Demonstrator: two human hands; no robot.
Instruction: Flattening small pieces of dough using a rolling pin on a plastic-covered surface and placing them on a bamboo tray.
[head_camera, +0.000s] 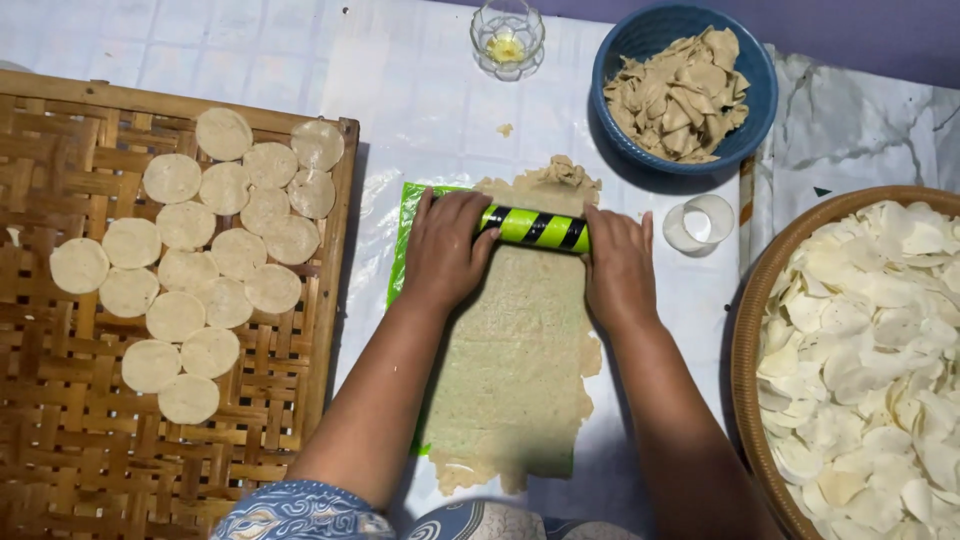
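1. Both palms press down on a green rolling pin with black stripes (535, 228). The left hand (447, 250) lies flat over its left end and the right hand (617, 268) over its right end, fingers stretched forward rather than curled, so the weight goes down evenly.
2. The pin lies across the far end of a long sheet of pale dough (515, 360), which rests on a green mat (402, 240) that keeps it off the white table cover (400, 90).
3. On the left, a woven bamboo tray (60, 440) holds cut dough rounds (200, 260) laid flat and barely overlapping, likely so they don't stick.
4. A clear round cutter (700, 224) stands just beside the right hand, within easy reach.
5. A blue bowl (612, 60) of dough scraps (680, 95) sits beyond, a small glass (508, 38) near it.
6. A big woven basket (748, 330) on the right is heaped with white crackers (870, 350).
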